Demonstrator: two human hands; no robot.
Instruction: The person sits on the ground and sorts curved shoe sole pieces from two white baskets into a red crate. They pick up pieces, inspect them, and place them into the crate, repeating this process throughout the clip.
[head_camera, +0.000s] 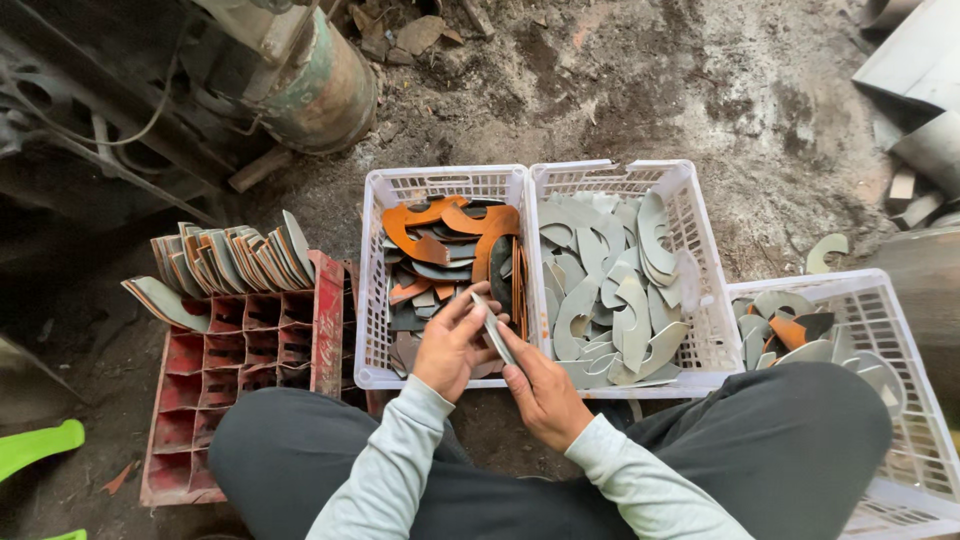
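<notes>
- The left hand and the right hand both held one thin grey curved piece between them, fingers closed on it.
- The piece was over the near edge of a white basket with orange and dark pieces, just beyond the left hand.
- A second white basket of grey pieces sat just past the right hand.
- A third white basket was farther right.
- A red crate with stacked pieces stood left of the left hand.
</notes>
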